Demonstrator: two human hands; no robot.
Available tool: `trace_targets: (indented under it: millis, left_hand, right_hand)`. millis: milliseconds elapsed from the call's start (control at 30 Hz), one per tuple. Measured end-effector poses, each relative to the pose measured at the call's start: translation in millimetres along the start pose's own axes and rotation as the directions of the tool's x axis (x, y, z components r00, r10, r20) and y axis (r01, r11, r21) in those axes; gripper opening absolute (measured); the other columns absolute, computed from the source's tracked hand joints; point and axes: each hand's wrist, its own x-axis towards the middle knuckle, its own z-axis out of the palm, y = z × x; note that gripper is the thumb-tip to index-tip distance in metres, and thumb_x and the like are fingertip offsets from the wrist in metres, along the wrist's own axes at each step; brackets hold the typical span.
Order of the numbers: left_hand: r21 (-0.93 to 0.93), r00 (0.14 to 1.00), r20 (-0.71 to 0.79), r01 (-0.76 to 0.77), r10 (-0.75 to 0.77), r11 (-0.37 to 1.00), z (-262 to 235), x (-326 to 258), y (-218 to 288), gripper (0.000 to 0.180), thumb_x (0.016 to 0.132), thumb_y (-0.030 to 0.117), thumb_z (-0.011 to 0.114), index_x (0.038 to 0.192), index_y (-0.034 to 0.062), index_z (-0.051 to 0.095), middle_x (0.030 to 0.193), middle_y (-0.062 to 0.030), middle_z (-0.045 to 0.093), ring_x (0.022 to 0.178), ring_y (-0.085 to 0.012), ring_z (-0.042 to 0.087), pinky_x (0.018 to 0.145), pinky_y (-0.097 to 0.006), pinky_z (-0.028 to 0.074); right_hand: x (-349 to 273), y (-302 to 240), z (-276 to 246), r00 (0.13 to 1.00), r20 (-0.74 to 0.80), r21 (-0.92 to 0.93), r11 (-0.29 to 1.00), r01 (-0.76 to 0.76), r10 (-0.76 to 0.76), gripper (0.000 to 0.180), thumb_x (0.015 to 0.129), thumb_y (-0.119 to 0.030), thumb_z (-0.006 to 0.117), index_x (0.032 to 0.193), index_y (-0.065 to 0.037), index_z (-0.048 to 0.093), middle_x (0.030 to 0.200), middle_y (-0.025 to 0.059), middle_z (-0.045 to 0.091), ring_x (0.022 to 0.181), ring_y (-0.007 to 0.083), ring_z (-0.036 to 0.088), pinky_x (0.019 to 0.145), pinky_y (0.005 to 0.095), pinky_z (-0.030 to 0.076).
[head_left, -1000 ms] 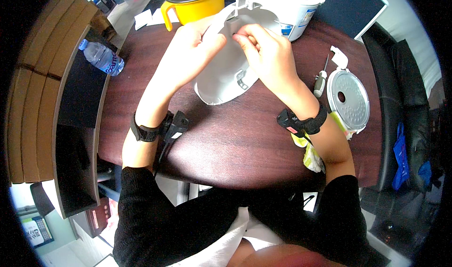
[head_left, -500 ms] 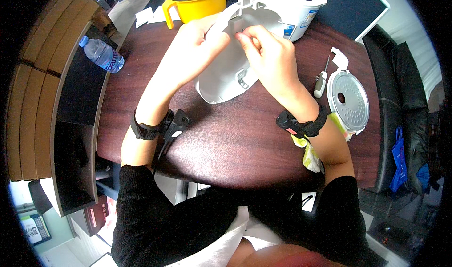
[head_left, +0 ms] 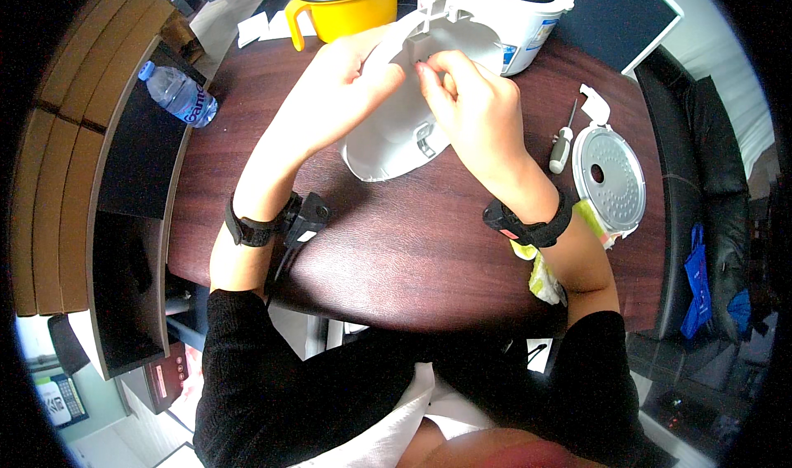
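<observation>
A white plastic lid cover (head_left: 388, 144) is tilted with its hollow inside toward me, its lower end near the tabletop. My left hand (head_left: 334, 96) is closed around its left rim, with the fingers hidden behind it. My right hand (head_left: 478, 109) is held over the hollow with thumb and forefinger pinched together, close to a grey bracket (head_left: 420, 47) at the upper end. Whatever the pinch holds is too small to make out. A small metal catch (head_left: 425, 140) shows lower down inside the cover.
Behind the cover stands a white rice cooker body (head_left: 497, 4), beside a yellow pot (head_left: 356, 18). On the right lie a screwdriver (head_left: 562, 148), a round metal inner lid (head_left: 620, 189) and a yellow-green cloth (head_left: 544, 280). A water bottle (head_left: 176, 95) lies at the left edge.
My right hand has shifted slightly to the right, drawing a little away from the bracket. The cover has moved very slightly; my left hand keeps its hold.
</observation>
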Motion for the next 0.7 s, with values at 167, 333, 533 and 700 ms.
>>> trace_targets:
  millis: [167, 333, 533, 700]
  left_hand:
    - [-0.038, 1.0, 0.025, 0.016, -0.016, 0.999, -0.7, 1.9, -4.0, 0.042, 0.086, 0.014, 0.046, 0.125, 0.0006, 0.048, 0.109, -0.007, 0.058, 0.1, -0.0131, 0.052, 0.09, -0.028, 0.039]
    - [-0.039, 1.0, 0.006, 0.013, -0.013, 0.999, 1.4, 0.7, -2.9, 0.041, 0.086, 0.014, 0.046, 0.125, 0.0005, 0.048, 0.107, -0.0064, 0.059, 0.099, -0.0129, 0.052, 0.089, -0.028, 0.04]
    - [-0.004, 1.0, 0.0, -0.002, 0.002, 1.0, 2.0, 0.2, -0.4, 0.042, 0.085, 0.013, 0.045, 0.125, 0.0006, 0.048, 0.106, -0.0063, 0.059, 0.098, -0.0126, 0.052, 0.088, -0.028, 0.04]
    - [0.001, 1.0, 0.01, 0.014, -0.014, 1.0, 3.6, 0.8, 0.4, 0.042, 0.083, 0.011, 0.045, 0.123, 0.0003, 0.048, 0.105, -0.0063, 0.059, 0.096, -0.0128, 0.051, 0.087, -0.028, 0.04]
  right_hand:
    - [-1.4, 1.9, 0.7, 0.999, 0.006, -0.022, 0.999, -0.035, 0.035, 0.012, 0.079, -0.013, 0.065, 0.076, -0.005, 0.056, 0.06, 0.0103, 0.06, 0.052, 0.0269, 0.061, 0.048, 0.0348, 0.049]
    - [-0.7, 0.9, -0.3, 1.0, -0.001, -0.004, 1.0, -0.012, 0.012, 0.012, 0.079, -0.013, 0.065, 0.076, -0.006, 0.056, 0.059, 0.0104, 0.059, 0.051, 0.0271, 0.061, 0.048, 0.0353, 0.049]
    - [-1.4, -0.1, 0.8, 0.999, 0.011, -0.012, 0.999, -0.042, 0.042, 0.013, 0.079, -0.013, 0.065, 0.075, -0.006, 0.055, 0.057, 0.0105, 0.058, 0.05, 0.0273, 0.06, 0.047, 0.0362, 0.048]
    - [-2.4, -0.3, 3.6, 0.999, -0.017, 0.053, 0.998, -0.035, 0.036, 0.011, 0.08, -0.008, 0.065, 0.077, -0.004, 0.055, 0.05, 0.0061, 0.049, 0.041, 0.0165, 0.049, 0.042, 0.0294, 0.039]
